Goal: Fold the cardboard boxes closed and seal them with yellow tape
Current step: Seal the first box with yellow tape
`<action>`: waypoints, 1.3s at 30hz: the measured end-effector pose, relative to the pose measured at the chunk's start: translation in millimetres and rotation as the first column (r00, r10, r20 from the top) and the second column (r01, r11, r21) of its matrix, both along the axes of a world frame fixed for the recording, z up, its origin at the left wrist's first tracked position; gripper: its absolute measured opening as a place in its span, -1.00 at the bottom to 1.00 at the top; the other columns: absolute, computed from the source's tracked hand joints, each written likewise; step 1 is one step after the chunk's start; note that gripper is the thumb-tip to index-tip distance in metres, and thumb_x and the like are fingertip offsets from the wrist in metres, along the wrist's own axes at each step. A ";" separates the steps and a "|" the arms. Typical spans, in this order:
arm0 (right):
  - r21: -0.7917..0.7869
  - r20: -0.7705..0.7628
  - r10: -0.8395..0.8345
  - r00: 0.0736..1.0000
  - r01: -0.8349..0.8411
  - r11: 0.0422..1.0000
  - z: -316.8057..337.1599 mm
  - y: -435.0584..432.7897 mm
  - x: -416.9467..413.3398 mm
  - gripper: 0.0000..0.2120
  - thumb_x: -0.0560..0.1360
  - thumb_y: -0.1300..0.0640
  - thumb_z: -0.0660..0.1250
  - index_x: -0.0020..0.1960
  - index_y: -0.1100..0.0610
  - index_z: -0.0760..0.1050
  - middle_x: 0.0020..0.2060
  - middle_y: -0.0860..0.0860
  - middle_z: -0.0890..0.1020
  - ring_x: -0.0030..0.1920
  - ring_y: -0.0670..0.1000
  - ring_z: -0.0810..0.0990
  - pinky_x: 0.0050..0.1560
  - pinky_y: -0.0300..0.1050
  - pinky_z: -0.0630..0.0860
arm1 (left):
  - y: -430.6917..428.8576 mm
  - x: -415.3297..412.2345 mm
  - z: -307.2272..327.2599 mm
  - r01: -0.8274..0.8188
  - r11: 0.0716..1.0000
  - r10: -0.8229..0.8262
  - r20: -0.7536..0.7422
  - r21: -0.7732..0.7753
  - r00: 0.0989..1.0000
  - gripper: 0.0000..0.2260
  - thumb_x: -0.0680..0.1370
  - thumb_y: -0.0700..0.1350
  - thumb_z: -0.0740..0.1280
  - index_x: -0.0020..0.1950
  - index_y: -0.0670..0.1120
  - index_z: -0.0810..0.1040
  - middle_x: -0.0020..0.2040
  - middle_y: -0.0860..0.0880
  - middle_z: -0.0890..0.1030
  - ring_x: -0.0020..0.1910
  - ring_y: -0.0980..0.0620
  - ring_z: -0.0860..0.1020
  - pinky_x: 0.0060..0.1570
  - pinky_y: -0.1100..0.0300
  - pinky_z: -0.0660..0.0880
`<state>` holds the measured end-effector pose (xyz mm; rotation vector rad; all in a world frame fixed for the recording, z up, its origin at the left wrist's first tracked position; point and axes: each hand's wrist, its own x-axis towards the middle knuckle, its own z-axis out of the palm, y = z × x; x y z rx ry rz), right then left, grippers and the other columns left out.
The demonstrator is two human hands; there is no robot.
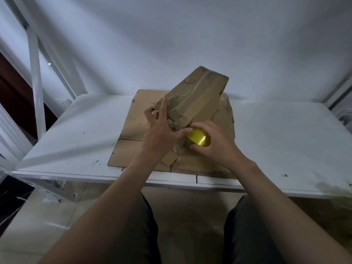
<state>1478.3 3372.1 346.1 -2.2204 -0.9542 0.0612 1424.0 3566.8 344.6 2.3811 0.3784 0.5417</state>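
A worn brown cardboard box (pixel 198 94) stands tilted on its near end at the middle of the table, its far end raised toward the wall. My left hand (pixel 162 128) grips the box's near left side, fingers spread over it and thumb reaching toward the tape. My right hand (pixel 213 143) holds a roll of yellow tape (pixel 199 139) pressed against the box's near lower end. Old clear tape shines along the box's top face.
A flattened cardboard sheet (pixel 133 143) lies under the box on the white table (pixel 285 138). White shelf posts (pixel 36 69) rise at the left. A white wall stands close behind. My legs and a tiled floor show below the table's front edge.
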 end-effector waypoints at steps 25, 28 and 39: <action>-0.124 0.296 0.143 0.944 -0.110 0.986 118.6 -2.3 15.2 0.24 0.18 -0.28 0.64 0.63 -0.13 -0.02 0.55 -0.01 0.23 0.56 0.02 0.13 0.49 0.02 0.23 | -5.5 -10.9 79.8 0.225 0.966 -0.247 0.193 0.131 0.950 -0.12 0.08 0.44 0.52 0.21 0.14 0.18 0.11 0.08 0.56 -0.04 -0.01 0.60 -0.17 0.12 0.47; -0.165 0.329 0.161 0.930 -0.111 0.980 141.2 -3.5 18.9 0.29 0.13 -0.33 0.63 0.61 -0.25 -0.11 0.42 -0.05 0.40 0.39 -0.01 0.32 0.25 -0.08 0.34 | -3.2 -9.7 108.1 0.325 0.909 -0.374 0.170 0.261 0.911 -0.12 0.12 0.44 0.49 0.24 0.10 0.16 0.08 0.02 0.59 -0.03 -0.07 0.64 -0.13 0.05 0.56; 0.208 0.441 -0.214 0.872 0.133 0.969 152.6 -18.1 14.1 -0.20 0.22 -0.40 0.49 0.41 -0.39 0.29 0.23 -0.09 0.29 0.29 -0.06 0.25 0.08 -0.04 0.55 | -7.8 -31.2 152.1 0.183 0.981 -0.193 0.353 0.062 0.916 -0.62 0.39 0.28 0.44 0.08 0.15 0.45 -0.04 0.16 0.60 -0.06 0.15 0.58 -0.11 0.16 0.50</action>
